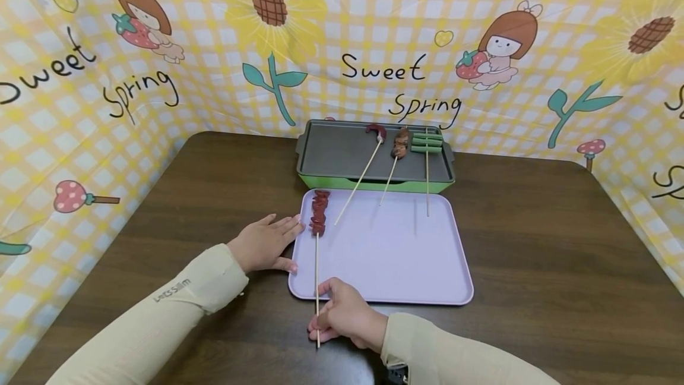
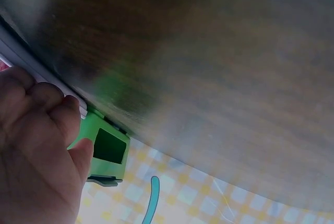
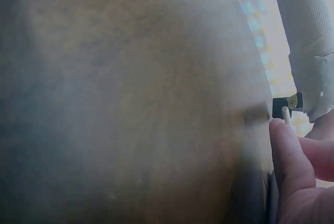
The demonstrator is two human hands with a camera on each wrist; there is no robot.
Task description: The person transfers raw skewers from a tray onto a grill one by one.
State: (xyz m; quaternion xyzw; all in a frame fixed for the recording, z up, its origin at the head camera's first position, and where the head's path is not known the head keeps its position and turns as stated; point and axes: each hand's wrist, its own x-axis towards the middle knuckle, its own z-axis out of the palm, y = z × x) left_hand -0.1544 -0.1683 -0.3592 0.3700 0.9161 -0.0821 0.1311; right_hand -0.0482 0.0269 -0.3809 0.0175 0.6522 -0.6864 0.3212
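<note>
My right hand [image 1: 350, 314] pinches the lower part of a thin wooden stick, the handle of a skewer of dark red meat pieces [image 1: 319, 212]. That skewer lies lengthwise along the left side of a lilac tray [image 1: 385, 254], its meat at the far end and its stick passing over the near rim. My left hand [image 1: 265, 243] rests against the tray's left edge with its fingers extended. In the right wrist view, the tip of the stick [image 3: 286, 113] shows beside the fingers; the meat is out of that view.
Behind the tray stands a green grill [image 1: 331, 182] with a dark grey top. Across it lie a skewer with a curled dark red piece [image 1: 378, 131], one with browned chunks [image 1: 399, 144] and one with green pieces [image 1: 426, 142]; their sticks reach over the tray. A patterned cloth hangs behind the brown table [image 1: 534, 242].
</note>
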